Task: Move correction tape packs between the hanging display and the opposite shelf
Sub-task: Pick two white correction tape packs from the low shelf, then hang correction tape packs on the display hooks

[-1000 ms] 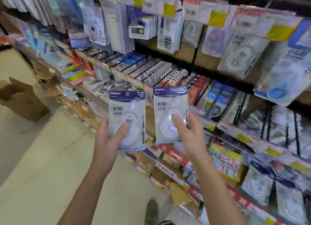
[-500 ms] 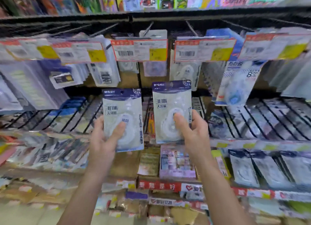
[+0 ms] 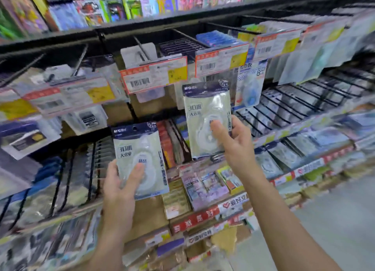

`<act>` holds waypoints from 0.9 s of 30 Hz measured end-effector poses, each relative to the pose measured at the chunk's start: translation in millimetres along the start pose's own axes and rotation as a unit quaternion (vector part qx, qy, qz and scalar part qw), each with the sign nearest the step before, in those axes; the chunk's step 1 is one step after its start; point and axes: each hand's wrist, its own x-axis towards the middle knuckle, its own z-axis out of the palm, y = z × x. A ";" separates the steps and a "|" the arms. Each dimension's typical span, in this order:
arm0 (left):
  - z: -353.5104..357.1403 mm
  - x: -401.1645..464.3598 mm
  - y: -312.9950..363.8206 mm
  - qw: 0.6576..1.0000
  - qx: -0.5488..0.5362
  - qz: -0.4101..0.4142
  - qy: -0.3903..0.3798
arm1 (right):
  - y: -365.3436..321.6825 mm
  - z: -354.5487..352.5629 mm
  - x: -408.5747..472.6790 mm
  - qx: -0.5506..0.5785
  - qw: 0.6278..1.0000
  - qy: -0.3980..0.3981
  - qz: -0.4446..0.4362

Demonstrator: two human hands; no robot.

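The left hand grips one pack below the price tag, while the right hand pinches another pack just right of it.

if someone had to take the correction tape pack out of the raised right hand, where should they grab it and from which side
Probably the dark blue header strip of the clear plastic correction tape pack, pinched from above. That flat top edge is uncovered, while the right hand has thumb and fingers wrapped over the lower right part and the bulging tape dispenser. The pack stands roughly upright, so the header is free.
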 end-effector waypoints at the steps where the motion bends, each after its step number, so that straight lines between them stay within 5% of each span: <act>1: -0.8 0.8 -0.4 1.000 0.000 -0.002 -0.004 | -2.8 1.7 -1.9 -0.009 1.000 0.002 0.000; 27: 31.8 1.8 3.6 0.999 0.032 0.018 0.010 | -12.4 -14.0 36.6 0.000 0.995 -0.035 -0.092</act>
